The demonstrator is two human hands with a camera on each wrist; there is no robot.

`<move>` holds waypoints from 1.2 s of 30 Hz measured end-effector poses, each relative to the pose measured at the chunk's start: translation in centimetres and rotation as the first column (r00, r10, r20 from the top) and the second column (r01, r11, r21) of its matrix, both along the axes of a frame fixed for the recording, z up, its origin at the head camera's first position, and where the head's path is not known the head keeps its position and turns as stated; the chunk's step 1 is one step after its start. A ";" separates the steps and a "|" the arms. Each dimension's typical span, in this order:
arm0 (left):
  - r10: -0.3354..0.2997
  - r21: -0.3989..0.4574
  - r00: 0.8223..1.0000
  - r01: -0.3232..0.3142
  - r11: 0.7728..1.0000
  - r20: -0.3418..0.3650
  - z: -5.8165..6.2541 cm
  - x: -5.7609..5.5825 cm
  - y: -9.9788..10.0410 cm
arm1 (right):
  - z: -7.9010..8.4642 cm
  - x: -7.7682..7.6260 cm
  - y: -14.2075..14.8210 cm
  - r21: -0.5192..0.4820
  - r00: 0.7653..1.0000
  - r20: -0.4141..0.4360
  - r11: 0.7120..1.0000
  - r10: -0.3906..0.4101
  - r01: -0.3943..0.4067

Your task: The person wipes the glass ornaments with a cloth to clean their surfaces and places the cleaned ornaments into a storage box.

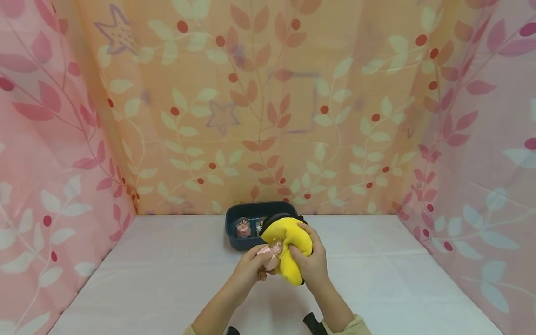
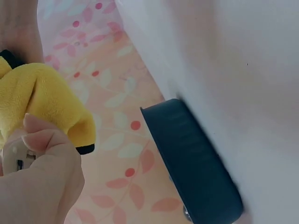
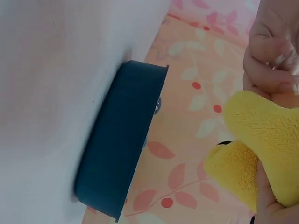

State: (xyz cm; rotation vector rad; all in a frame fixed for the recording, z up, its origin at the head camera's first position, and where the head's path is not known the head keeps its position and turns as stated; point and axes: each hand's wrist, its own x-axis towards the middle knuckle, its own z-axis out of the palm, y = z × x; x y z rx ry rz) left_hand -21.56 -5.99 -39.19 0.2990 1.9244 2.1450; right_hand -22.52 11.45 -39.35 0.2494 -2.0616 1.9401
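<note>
Basically, the left hand had its fingers pinching a pink wrapped packet, clear crinkled end angled toward the yellow plush. The right hand gripped that plush, thumb pressed into it. Key relation: plush lay just right of the left fingers, packet between the two hands, overlapping the plush; couldn't tell if it sat inside a fold. Plush bent, black-trimmed, longer way running roughly far to near; left fingers had the packet, right fingers the plush. Just beyond the left fingers sat a dark blue bin, its right end hidden behind the plush. Inside: a second pink packet, plus a whitish item half blocked by plush. White tabletop below the fingers; floral curtain farthest beyond them.
</note>
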 end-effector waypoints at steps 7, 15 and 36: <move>-0.037 0.033 0.999 0.036 0.999 0.036 0.3 -0.2 -0.2 | 0.0 -0.3 -0.3 -0.094 0.994 0.108 0.995 -0.013 0.023; -0.027 0.092 0.999 0.025 0.995 0.020 0.7 0.1 -0.5 | -0.2 -0.4 0.0 -0.268 0.979 0.201 0.962 0.007 0.049; 0.063 0.015 0.997 -0.062 0.998 -0.036 0.8 0.9 -0.3 | -0.7 1.4 -1.3 0.123 0.982 -0.120 0.984 0.147 -0.133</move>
